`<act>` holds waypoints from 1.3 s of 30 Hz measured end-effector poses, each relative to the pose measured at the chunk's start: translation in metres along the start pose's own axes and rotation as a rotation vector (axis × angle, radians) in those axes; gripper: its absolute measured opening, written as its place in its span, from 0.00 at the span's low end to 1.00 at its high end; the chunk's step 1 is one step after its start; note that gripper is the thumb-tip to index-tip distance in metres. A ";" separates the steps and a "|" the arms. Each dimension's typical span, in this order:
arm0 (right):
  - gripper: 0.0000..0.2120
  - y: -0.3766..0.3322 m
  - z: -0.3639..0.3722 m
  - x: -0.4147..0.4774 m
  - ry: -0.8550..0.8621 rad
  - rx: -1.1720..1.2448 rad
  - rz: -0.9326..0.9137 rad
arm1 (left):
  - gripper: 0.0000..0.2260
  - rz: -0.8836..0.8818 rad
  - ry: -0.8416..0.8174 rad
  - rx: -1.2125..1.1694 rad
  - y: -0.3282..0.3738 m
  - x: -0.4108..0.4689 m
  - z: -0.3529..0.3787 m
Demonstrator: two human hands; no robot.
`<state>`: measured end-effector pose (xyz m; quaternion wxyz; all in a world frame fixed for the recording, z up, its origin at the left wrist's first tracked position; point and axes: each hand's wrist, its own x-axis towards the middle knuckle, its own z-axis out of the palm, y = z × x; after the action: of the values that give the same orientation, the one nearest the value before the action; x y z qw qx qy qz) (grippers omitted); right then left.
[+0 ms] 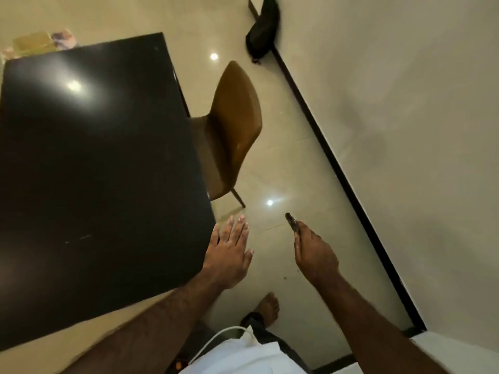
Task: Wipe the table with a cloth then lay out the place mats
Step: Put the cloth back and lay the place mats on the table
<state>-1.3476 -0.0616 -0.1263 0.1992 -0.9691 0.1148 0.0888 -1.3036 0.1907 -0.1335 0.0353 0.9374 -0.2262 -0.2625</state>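
Observation:
The black glossy table (pixel 94 157) fills the left side, its top bare and reflecting a ceiling light. My left hand (pixel 229 252) hovers flat with fingers apart at the table's near right corner, holding nothing. My right hand (pixel 313 252) is out over the floor to the right, fingers closed around a small dark object (pixel 291 220) whose tip sticks out forward; I cannot tell what it is. Beyond the table's far left edge lie a yellow-green flat item (pixel 33 43) and a patterned item (pixel 63 39), possibly mats. No cloth is clearly visible.
A brown leather chair (pixel 232 130) stands tucked at the table's right side. A black bag (pixel 263 31) leans against the wall (pixel 405 103) at the back. Shiny beige floor (pixel 283 171) runs between chair and wall. My bare foot (pixel 267 306) is below.

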 end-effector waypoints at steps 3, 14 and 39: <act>0.21 0.031 -0.040 0.011 0.048 0.022 0.052 | 0.34 0.032 0.033 0.020 0.041 0.031 -0.031; 0.32 0.100 -0.142 0.119 0.122 -0.106 -0.001 | 0.36 0.101 0.110 0.070 0.134 0.165 -0.133; 0.37 0.073 -0.309 0.587 0.156 -0.337 -0.441 | 0.36 -0.218 0.437 0.012 0.092 0.506 -0.347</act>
<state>-0.7647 -0.3623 -0.0012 0.0403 -0.9941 -0.1001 -0.0138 -0.7800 -0.1333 -0.0591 0.0493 0.9910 -0.1120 -0.0543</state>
